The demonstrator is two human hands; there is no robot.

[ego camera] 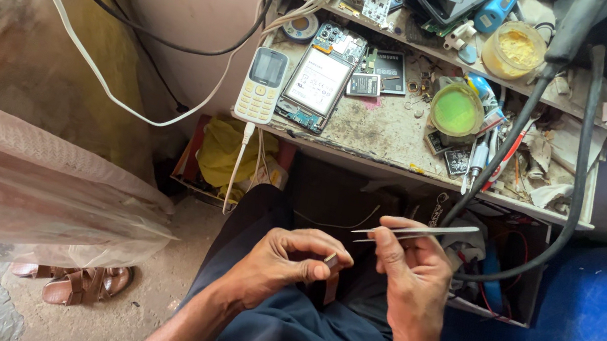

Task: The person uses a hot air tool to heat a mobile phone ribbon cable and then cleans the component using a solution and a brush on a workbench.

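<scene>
I'm looking down at a cramped phone-repair workshop: a dusty workbench (375,129) strewn with an opened smartphone (321,78), keypad phone (262,84), cables and tools.

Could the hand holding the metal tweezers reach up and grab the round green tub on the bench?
Probably yes. The right hand is below the round green plastic tub with open space between, but its fingers already grip the thin metal tweezers, and thick black cables run just beside the tub.

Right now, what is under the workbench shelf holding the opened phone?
Under the workbench shelf sits a yellow cloth in a red tray, with a white cable hanging past. Further back is dark; nothing identifiable.
</scene>
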